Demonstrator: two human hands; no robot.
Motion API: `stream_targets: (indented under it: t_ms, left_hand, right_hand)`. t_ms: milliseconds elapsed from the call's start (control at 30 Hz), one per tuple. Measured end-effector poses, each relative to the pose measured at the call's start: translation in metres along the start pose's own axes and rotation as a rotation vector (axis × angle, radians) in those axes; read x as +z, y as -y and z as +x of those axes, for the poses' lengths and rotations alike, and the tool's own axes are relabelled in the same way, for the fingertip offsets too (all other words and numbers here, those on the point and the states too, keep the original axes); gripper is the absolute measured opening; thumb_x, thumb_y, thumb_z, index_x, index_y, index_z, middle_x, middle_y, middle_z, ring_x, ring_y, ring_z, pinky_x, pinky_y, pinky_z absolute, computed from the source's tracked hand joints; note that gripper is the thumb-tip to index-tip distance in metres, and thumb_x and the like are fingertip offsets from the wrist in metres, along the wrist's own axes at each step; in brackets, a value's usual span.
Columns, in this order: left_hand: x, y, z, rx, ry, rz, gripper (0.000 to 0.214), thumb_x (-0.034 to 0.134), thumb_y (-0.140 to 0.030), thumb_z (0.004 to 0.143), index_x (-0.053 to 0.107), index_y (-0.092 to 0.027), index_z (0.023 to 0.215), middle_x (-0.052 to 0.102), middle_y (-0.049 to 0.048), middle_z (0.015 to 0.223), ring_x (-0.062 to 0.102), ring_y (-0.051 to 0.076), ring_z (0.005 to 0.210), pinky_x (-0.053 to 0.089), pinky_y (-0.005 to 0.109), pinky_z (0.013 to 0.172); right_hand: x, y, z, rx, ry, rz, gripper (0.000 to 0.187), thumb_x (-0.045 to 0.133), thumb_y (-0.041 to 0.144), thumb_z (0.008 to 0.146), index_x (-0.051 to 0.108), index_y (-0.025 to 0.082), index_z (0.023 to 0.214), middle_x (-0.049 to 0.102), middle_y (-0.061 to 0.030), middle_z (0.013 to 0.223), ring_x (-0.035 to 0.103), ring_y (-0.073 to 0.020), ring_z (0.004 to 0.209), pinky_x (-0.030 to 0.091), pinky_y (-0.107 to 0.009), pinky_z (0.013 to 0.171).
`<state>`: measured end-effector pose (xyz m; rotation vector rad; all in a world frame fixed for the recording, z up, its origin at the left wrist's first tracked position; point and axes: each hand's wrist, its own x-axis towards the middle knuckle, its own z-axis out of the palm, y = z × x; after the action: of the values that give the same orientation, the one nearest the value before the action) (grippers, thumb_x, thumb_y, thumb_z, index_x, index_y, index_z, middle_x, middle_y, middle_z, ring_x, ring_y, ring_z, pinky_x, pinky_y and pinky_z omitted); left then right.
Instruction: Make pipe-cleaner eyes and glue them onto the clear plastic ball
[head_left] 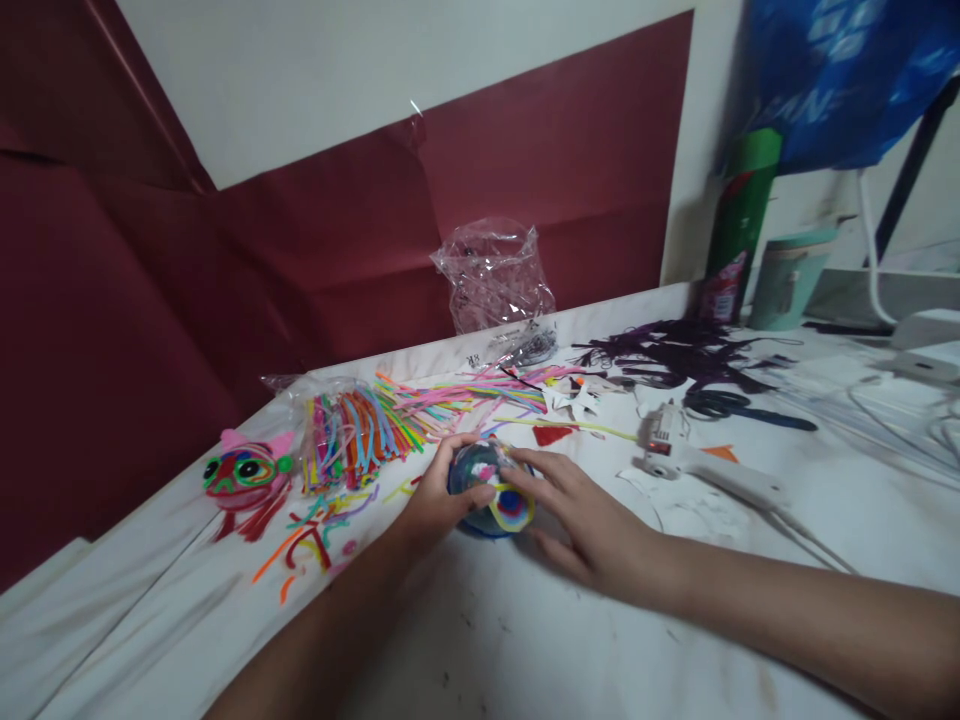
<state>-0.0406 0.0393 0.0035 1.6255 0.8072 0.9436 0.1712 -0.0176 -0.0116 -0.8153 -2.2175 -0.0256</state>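
Note:
Between my two hands is a dark blue-green round craft figure with a pink and white patch. A yellow-rimmed coil of pipe cleaner, blue and red inside, sits on its front right like an eye. My left hand grips the figure from the left, thumb across its front. My right hand closes on its right side, fingertips at the top edge and coil. Both palms hide parts of the figure. A finished-looking pink and red face figure with green-ringed eyes stands at the left.
Bundled pipe cleaners lie behind my left hand, with cut pieces in front. To the right are a white glue gun with a cord, dark-handled scissors and purple strands. Behind stand a clear plastic bag, green can and cup.

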Motion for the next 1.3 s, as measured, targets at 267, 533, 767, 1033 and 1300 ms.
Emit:
stream_targets:
  t_ms: [267,533,767,1033,1300]
  left_hand:
    - [-0.005,0.014,0.003,0.028,-0.05,-0.023,0.063,0.073,-0.039,0.066,0.046,-0.024,0.121,0.055,0.009,0.117,0.054,0.029,0.107,0.045,0.038,0.087]
    - [-0.002,0.009,-0.001,0.139,-0.055,0.268,0.073,0.074,-0.044,0.063,0.045,-0.02,0.125,0.047,0.0133,0.129,0.047,0.034,0.116,0.041,0.042,0.094]
    - [0.0,0.002,-0.001,0.022,-0.093,0.051,0.065,0.077,-0.036,0.059,0.048,-0.021,0.116,0.057,0.0091,0.114,0.056,0.029,0.103,0.046,0.036,0.085]
    - [0.011,0.001,0.007,-0.09,-0.224,-0.501,0.044,0.064,-0.034,0.073,0.055,-0.018,0.112,0.067,0.0091,0.107,0.061,0.028,0.102,0.048,0.039,0.086]
    - [0.012,0.004,0.01,-0.091,-0.265,-0.552,0.033,0.06,-0.033,0.076,0.063,-0.015,0.104,0.07,0.0087,0.105,0.057,0.031,0.11,0.045,0.042,0.094]
  right_hand:
    - [0.013,-0.012,-0.001,0.476,-0.005,0.382,0.056,0.052,0.026,0.081,0.034,0.014,0.132,0.057,-0.0157,0.114,0.06,-0.0235,0.089,0.052,-0.041,0.076]
    - [0.014,-0.01,0.001,0.552,0.053,0.568,0.059,0.054,0.028,0.078,0.034,0.014,0.132,0.06,-0.0112,0.105,0.058,-0.0173,0.072,0.052,-0.035,0.066]
    - [0.011,-0.009,-0.001,0.605,0.058,0.621,0.067,0.055,0.024,0.075,0.028,0.016,0.136,0.059,-0.0118,0.11,0.058,-0.0162,0.072,0.052,-0.035,0.067]
    - [0.008,-0.006,0.007,0.527,-0.1,0.65,0.051,0.052,0.018,0.074,0.041,0.018,0.124,0.059,-0.0128,0.117,0.059,-0.022,0.098,0.052,-0.037,0.077]
    - [0.006,-0.007,0.006,0.572,-0.011,0.643,0.051,0.05,0.018,0.074,0.042,0.016,0.124,0.063,-0.0113,0.107,0.062,-0.0198,0.083,0.052,-0.037,0.073]
